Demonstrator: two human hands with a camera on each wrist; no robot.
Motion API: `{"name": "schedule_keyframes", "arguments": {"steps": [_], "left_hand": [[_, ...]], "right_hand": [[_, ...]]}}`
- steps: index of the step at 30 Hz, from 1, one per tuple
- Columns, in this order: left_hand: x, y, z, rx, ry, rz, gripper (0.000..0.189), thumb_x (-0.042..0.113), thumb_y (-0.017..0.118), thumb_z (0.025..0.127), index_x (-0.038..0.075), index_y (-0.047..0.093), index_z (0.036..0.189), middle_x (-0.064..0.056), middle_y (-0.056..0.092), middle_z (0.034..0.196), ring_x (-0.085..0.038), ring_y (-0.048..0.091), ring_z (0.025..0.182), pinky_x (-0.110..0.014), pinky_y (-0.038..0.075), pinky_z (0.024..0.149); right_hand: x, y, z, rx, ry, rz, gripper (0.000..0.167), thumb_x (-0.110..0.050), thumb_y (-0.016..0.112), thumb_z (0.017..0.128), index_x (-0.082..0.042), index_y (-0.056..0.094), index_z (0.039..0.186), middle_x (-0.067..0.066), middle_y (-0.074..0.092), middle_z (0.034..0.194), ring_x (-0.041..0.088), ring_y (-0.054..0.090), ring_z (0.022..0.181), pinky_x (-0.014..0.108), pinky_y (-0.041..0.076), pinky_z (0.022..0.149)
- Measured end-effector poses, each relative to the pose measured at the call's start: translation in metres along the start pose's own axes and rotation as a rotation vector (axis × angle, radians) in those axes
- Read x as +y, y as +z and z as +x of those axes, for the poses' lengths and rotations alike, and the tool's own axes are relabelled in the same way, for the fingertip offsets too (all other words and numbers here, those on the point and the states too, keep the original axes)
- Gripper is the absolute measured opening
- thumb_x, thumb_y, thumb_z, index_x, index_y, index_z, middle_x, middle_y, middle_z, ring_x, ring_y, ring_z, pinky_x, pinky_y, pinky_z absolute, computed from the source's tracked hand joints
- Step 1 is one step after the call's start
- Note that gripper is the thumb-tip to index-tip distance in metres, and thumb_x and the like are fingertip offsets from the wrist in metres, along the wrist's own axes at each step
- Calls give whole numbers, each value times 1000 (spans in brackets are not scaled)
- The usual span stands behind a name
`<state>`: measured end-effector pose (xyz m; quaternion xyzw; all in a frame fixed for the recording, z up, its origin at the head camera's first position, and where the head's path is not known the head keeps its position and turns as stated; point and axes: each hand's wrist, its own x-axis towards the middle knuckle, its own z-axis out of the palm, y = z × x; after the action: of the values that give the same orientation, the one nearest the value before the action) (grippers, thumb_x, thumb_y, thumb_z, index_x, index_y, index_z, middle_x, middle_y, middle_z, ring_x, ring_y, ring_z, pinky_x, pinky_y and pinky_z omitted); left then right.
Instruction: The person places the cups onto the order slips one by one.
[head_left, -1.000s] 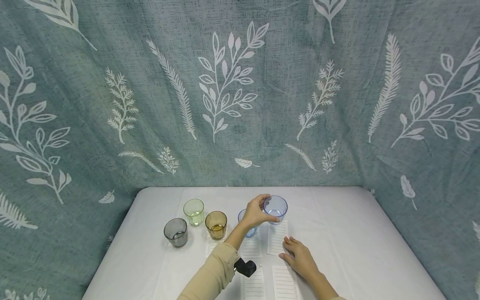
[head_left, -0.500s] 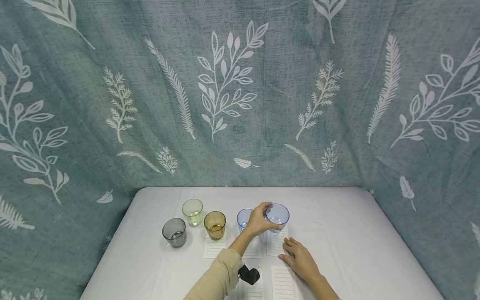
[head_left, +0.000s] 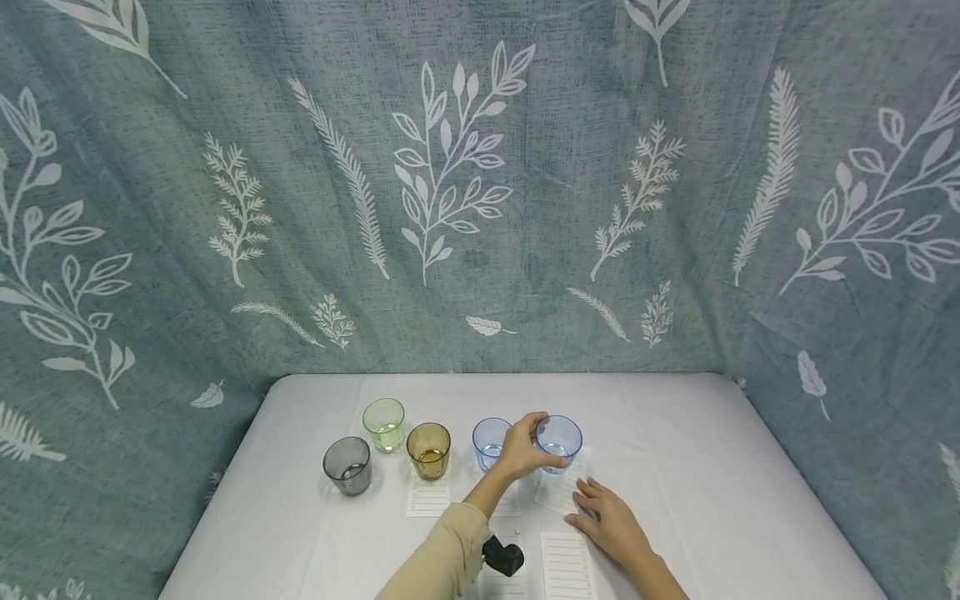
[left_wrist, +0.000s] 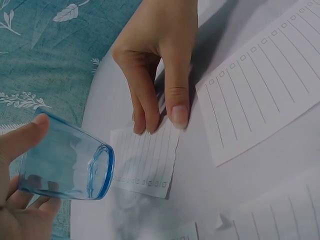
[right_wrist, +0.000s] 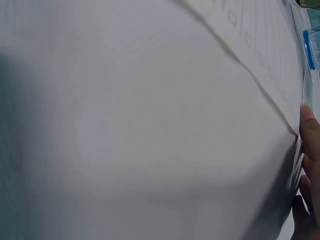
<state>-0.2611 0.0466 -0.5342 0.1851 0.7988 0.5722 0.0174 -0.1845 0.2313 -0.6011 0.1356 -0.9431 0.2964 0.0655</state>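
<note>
My left hand (head_left: 522,450) grips a clear blue glass (head_left: 558,442) from its left side, thumb in front and fingers behind. In the left wrist view this glass (left_wrist: 65,155) is held above the table, its thick base over one end of a lined paper slip (left_wrist: 142,167) with small checkboxes. My right hand (head_left: 611,521) pinches the near edge of that slip (head_left: 557,493) between thumb and fingers. The right wrist view shows the thumb (right_wrist: 307,122) at the slip's corner. A second blue glass (head_left: 489,440) stands just left of my left hand, partly covered by it.
Left of the hands stand an amber glass (head_left: 429,452), a green glass (head_left: 384,425) and a grey glass (head_left: 348,467). More lined slips lie on the white table: one below the amber glass (head_left: 429,500), one near the front (head_left: 567,567). A black wrist camera (head_left: 502,556) juts from the left sleeve.
My left hand has brought the blue glass nearer and slightly right, lower in the head view. My right hand has shifted a little right, and the slip has turned slantwise with it.
</note>
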Motion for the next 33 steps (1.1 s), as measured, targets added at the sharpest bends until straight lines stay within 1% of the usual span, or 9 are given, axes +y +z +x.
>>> {"name": "schedule_keyframes", "arguments": {"steps": [2,4,6,9,13,19,25,28,33], "left_hand": [[-1,0,0,1,19,-4,79,18,88,63,-6,49,128,-21,55,129,-38,54,116,-36,48,97],[-2,1,1,-1,7,-4,80,18,88,63,-5,49,128,-21,54,129,-37,54,117,-36,47,98],[-2,2,3,-3,-33,-14,81,13,88,62,-5,48,130,-21,53,132,-38,51,120,-37,45,101],[-1,2,5,0,-56,7,82,10,87,62,-6,46,131,-21,51,133,-38,50,121,-37,44,102],[0,1,6,8,-57,19,82,9,87,62,-5,47,131,-21,52,133,-37,51,121,-36,44,101],[-1,2,6,-5,-71,-10,81,9,87,62,-3,48,132,-19,52,133,-36,50,122,-37,43,103],[-6,3,7,-10,-90,-5,81,10,87,62,-1,48,132,-19,51,134,-37,49,123,-38,42,103],[-7,4,6,-19,-99,-22,81,9,87,63,-2,48,132,-19,51,134,-37,49,123,-38,42,103],[-8,9,6,-23,-104,-26,81,7,87,61,-3,47,131,-20,52,133,-37,49,122,-38,42,103]], "right_hand": [[0,-1,-1,-2,-2,3,47,-34,71,81,3,66,110,17,56,129,39,45,125,57,38,101],[1,-2,-1,3,0,-2,46,-33,71,81,3,67,109,17,56,128,39,46,125,56,38,101],[3,-2,0,9,-2,-3,44,-31,72,81,3,67,108,18,57,127,40,47,124,56,38,100],[5,-3,1,8,0,-13,41,-29,72,80,2,68,107,17,57,127,39,47,124,54,38,101],[8,-5,2,-26,-5,-16,40,-28,73,80,1,69,106,16,57,128,37,47,124,53,37,102],[8,-12,1,-59,-20,26,39,-28,75,78,2,70,102,18,56,128,39,47,124,55,37,101],[5,-5,4,-9,-13,40,48,-27,76,77,7,65,109,22,55,127,40,47,122,51,38,100],[2,0,4,-8,-16,28,53,-27,76,77,10,62,112,25,53,128,41,47,123,51,38,100],[3,4,3,-14,-42,17,53,-28,75,79,11,62,112,25,53,128,41,48,121,52,40,98]]}}
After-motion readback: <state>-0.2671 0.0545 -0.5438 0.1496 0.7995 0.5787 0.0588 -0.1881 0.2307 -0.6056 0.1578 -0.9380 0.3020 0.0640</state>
